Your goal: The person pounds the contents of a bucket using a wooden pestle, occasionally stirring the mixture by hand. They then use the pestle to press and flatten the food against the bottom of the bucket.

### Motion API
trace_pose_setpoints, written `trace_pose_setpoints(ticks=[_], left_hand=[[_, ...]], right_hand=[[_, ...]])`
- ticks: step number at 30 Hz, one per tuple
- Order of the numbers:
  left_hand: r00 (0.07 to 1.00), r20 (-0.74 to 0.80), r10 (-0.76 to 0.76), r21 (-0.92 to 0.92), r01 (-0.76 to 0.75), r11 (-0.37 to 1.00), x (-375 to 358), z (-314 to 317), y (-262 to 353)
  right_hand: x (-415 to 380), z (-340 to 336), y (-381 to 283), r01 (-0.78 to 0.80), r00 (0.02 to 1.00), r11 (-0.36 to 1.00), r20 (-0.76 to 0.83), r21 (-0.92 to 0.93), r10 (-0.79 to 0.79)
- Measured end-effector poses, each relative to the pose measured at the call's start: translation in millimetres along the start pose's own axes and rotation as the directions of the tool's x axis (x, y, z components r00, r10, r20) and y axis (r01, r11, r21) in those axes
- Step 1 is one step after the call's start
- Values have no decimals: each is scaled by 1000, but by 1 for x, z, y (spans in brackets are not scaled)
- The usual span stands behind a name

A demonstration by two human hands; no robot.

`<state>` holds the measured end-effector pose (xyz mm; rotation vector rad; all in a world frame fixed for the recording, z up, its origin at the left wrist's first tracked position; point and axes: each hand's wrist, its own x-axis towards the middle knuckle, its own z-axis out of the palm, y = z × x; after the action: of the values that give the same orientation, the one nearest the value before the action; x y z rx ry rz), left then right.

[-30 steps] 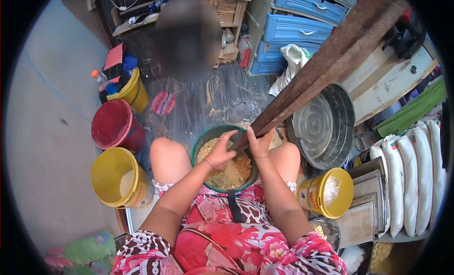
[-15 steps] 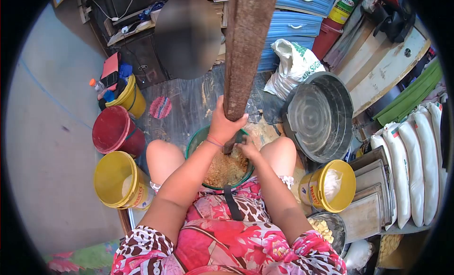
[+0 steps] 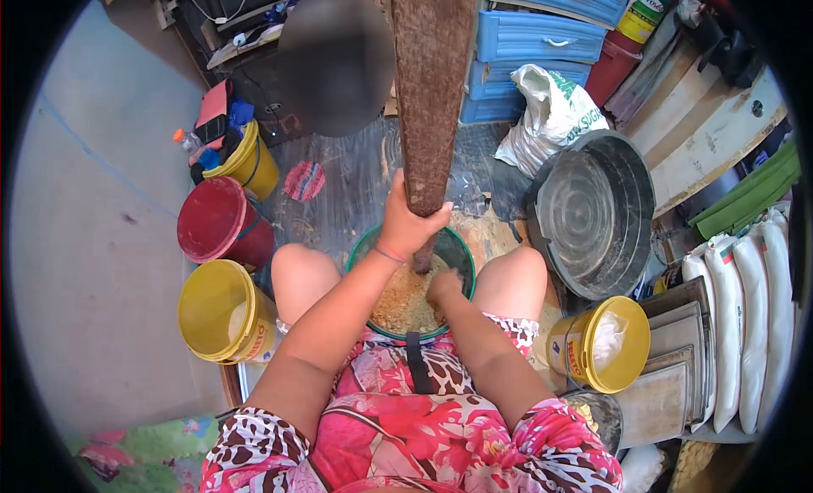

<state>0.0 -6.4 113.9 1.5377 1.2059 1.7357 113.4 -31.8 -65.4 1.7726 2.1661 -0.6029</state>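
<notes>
A thick brown wooden pestle (image 3: 432, 95) stands nearly upright in front of me and narrows toward its foot. My left hand (image 3: 412, 219) is closed around its lower part. The thin foot reaches into a bucket with a green rim (image 3: 472, 260) between my knees. Tan, crumbly meal (image 3: 398, 308) lies in this bucket. My right hand (image 3: 445, 288) is down inside, at the right side of the meal, close to the pestle's foot. Its fingers point down and are mostly hidden, so I cannot see what they hold.
Yellow buckets (image 3: 214, 311) and a red bucket (image 3: 213, 219) stand at left. On the right are a large black basin (image 3: 590, 213), a yellow bucket with a white bag (image 3: 610, 345), stacked trays (image 3: 656, 400) and filled white sacks (image 3: 749, 324). A white sack (image 3: 550, 120) stands before blue drawers (image 3: 538, 37).
My right hand has moved from beside the pestle's foot down to the meal, its fingers now turned downward. The left hand keeps its grip. The whole view has shifted slightly.
</notes>
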Motion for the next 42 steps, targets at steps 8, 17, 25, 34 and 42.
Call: trace_pose_setpoints(ticks=[8,17,25,34,42], left_hand=[[998,49,-29,-13,30,999,1,1,14],[990,141,17,-7,-16,1000,-14,-27,38],[999,7,50,-78,-50,996,7,-80,118],[995,88,48,28,-51,998,1,-93,100],[998,57,-26,7,26,1000,13,-93,86]], right_hand=[[31,18,13,54,994,983,83,174,-69],[54,41,27,16,968,845,-221,534,121],[5,-31,6,-198,927,920,369,338,64],[57,58,5,-146,948,960,313,240,65],[74,20,9,-32,997,642,71,766,-34]])
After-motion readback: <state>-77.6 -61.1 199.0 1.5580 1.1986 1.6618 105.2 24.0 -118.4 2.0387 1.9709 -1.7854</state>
